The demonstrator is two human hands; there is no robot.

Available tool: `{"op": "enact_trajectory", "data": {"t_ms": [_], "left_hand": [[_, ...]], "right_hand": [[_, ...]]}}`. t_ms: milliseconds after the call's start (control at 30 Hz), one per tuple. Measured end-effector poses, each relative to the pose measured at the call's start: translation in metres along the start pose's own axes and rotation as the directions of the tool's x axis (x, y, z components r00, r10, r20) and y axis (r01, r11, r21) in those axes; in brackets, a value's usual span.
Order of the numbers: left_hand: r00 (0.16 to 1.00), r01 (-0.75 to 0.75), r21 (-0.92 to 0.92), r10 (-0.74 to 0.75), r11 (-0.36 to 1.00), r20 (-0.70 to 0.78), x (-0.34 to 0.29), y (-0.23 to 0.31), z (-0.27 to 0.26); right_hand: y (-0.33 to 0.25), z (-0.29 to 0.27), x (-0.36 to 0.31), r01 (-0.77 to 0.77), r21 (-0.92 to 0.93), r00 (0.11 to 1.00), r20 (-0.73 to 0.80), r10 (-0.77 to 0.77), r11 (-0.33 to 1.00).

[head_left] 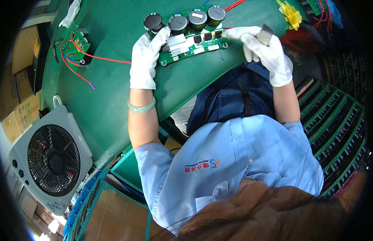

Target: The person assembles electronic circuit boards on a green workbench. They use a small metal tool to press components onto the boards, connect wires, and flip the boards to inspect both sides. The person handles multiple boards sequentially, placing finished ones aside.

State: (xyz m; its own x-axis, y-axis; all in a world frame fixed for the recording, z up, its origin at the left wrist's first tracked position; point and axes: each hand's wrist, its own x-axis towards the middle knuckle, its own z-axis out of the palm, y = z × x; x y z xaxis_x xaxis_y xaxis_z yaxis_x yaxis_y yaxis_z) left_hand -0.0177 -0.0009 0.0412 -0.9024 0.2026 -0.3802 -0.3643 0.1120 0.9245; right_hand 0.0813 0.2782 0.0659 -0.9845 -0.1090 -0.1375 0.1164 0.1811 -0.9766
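Note:
My left hand (144,62), in a white glove, grips the left end of a green circuit board (194,51), with the thumb by a finned silver heat sink (177,45). Several large black round capacitors (197,19) stand in a row along the board's far side. Small black parts line its middle. At the board's right end, my gloved right hand (265,52) has its fingers curled round a short tool (265,34) with a flat silver and dark end poking out above. The rest of that tool is hidden in the glove. The right fingertips are close to the board's edge.
Another circuit board (80,44) with red and blue wires lies on the green table (106,84) at the left. A grey box fan (54,158) stands at the lower left. Yellow ribbon-like material (290,15) lies at the far right, and a green slotted rack (333,128) stands to my right.

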Motion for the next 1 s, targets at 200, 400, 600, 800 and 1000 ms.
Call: {"op": "enact_trajectory", "data": {"t_ms": [200, 400, 600, 800, 1000], "left_hand": [[0.999, -0.041, 0.004, 0.040, 0.999, 0.029, -0.002, -0.001, 0.001], [0.990, -0.130, -0.096, 0.134, 0.987, 0.037, -0.005, -0.008, 0.003], [0.983, -0.183, -0.048, 0.182, 0.982, -0.033, -0.011, -0.007, 0.006], [0.975, -0.221, -0.138, 0.216, 0.965, -0.051, -0.013, -0.008, 0.010], [0.982, -0.187, -0.038, 0.186, 0.982, -0.031, -0.012, -0.008, 0.006]], "right_hand": [[-0.007, 0.017, 0.025, -0.025, 0.039, 0.975, 0.224, 0.016, 0.999], [-0.008, 0.023, 0.035, -0.035, -0.018, 0.955, 0.295, 0.038, 0.999], [-0.011, 0.014, 0.036, -0.126, 0.004, 0.909, 0.401, 0.114, 0.992], [-0.014, 0.013, 0.029, -0.183, -0.010, 0.842, 0.514, 0.162, 0.983], [0.005, 0.025, 0.017, 0.161, -0.015, 0.885, 0.444, -0.138, 0.987]]}}
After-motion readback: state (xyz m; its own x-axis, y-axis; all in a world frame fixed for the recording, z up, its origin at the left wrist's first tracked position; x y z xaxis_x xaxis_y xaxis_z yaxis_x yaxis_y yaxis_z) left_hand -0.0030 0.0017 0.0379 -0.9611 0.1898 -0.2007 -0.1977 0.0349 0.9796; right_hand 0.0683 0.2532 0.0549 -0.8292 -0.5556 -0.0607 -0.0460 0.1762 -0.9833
